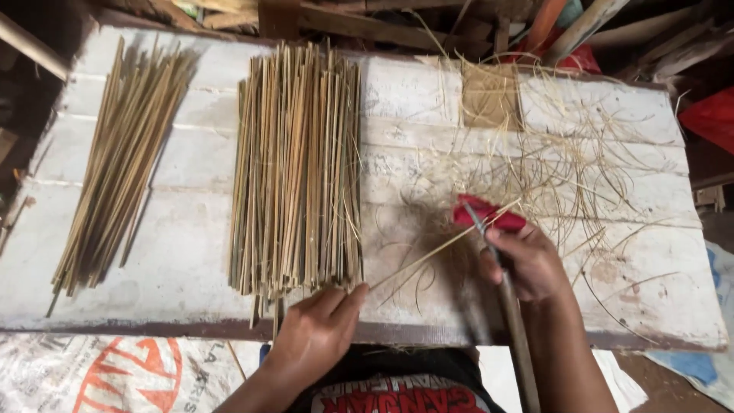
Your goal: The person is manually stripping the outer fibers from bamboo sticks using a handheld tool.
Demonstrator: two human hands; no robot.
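Observation:
My left hand (317,329) pinches the near end of a thin bamboo strip (440,248) at the front edge of a white wooden board (191,260). The strip runs up and right to my right hand (527,264). My right hand grips a long knife (508,306) with a wooden handle; a red cloth (485,213) wraps around its fingers, and the blade lies against the strip. A wide bundle of split bamboo strips (298,168) lies just left of my left hand.
A second, narrower bundle of bamboo sticks (118,164) lies at the board's left. Curly bamboo shavings (566,160) cover the right half. A small flat woven piece (489,95) rests at the far edge. A printed sack (115,375) lies below the board. Timber and red objects are stacked behind.

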